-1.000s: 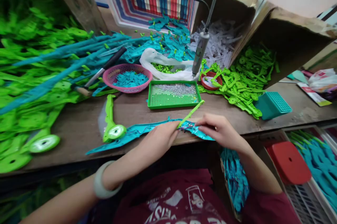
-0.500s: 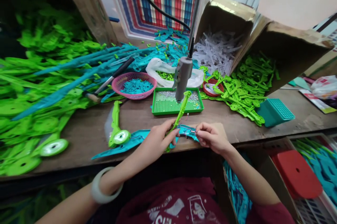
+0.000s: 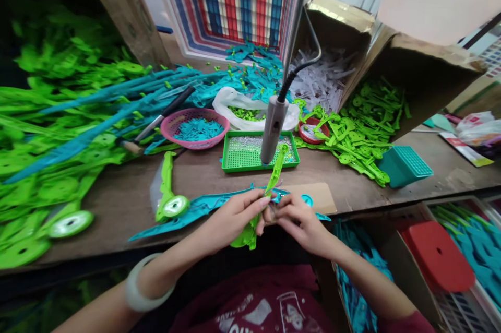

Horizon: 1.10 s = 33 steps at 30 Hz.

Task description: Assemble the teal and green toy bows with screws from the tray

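My left hand point(image 3: 239, 216) is closed round a long bright-green plastic piece point(image 3: 277, 170), which stands tilted with its thin end up and its wide end below the fingers. Against it, close to the left fingertips, my right hand point(image 3: 300, 222) has its fingers bent together; what they pinch is hidden. Under and behind both hands a long blue plastic sword-shaped piece point(image 3: 183, 218) lies on the bench, partly on a flat piece of cardboard point(image 3: 323, 197). An electric screwdriver point(image 3: 273, 132) hangs just above the green piece's tip.
Behind the hands stand a green tray of screws point(image 3: 235, 168), a pink basket point(image 3: 172, 139) of blue parts and a white bag point(image 3: 223, 106). Green pieces heap up at left and right. A teal block point(image 3: 407, 168) sits on the right. Another green piece point(image 3: 167, 187) lies at left.
My right hand has moved left and down from the blue piece to the green piece's lower part. The green piece has shifted slightly right and down; the screwdriver's tilt has changed.
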Tool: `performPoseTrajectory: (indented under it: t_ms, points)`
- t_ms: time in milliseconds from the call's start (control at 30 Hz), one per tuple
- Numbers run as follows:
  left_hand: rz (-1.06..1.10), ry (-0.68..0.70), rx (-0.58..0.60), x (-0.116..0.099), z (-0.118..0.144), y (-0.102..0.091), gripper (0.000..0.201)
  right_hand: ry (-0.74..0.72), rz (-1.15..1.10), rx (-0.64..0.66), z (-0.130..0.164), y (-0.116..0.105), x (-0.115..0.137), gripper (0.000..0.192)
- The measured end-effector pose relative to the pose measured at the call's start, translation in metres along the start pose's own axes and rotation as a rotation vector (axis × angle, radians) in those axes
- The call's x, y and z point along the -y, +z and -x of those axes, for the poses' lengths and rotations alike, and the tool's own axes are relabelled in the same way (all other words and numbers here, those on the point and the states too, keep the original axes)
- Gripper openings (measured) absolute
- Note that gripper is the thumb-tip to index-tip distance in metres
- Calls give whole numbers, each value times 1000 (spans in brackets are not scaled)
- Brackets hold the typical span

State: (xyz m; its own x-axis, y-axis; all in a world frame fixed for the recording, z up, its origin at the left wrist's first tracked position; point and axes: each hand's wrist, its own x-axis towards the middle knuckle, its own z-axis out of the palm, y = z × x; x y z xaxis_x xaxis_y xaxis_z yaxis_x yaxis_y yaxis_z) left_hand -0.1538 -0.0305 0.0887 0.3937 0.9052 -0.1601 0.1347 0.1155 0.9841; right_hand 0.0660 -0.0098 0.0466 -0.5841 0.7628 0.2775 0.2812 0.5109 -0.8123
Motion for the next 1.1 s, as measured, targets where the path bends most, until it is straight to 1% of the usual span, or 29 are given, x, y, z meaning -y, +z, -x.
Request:
performPoseTrajectory:
  t_ms: [67,100,133,167,267,300,333,367,433,500,633,733,800,933,1033,1100]
  points:
    - [-78,-2,8,0,1,2,37,-98,240,-269,-4,-9,6,12]
    - [-105,-3,28,-1,1,4,37,-130,319,-344,-9,-16,9,14]
    - [-124,-1,53,-2,1,5,38,-151,356,-347,-14,-22,12,16]
    - [-137,4,75,-3,1,7,38,-154,347,-289,-19,-29,14,16]
    - [-141,23,111,-8,3,10,36,-78,152,11,-32,-46,16,18]
    - [-133,23,117,-9,4,10,34,-57,83,93,-34,-50,17,20]
    - [-122,18,127,-10,5,10,32,-53,32,145,-34,-53,17,23]
    - [-112,9,137,-11,6,10,31,-67,4,168,-34,-56,18,25]
    - [-97,-19,148,-10,7,10,30,-90,6,151,-31,-60,20,27]
    - [-96,-28,131,-8,6,10,31,-66,36,122,-28,-62,24,28]
    - [-118,8,45,-4,2,11,29,80,53,129,-25,-62,30,30]
    - [-87,13,47,-3,-1,15,27,155,68,95,-25,-60,29,27]
    - [-76,8,62,-3,-2,18,28,140,115,34,-26,-58,28,24]
    - [-90,-24,104,-2,-1,23,29,31,221,-126,-28,-50,27,19]
    - [-69,-47,114,-1,-1,24,31,-33,267,-192,-28,-41,27,17]
    - [-12,-80,137,-1,-2,25,33,-74,300,-232,-27,-36,24,16]
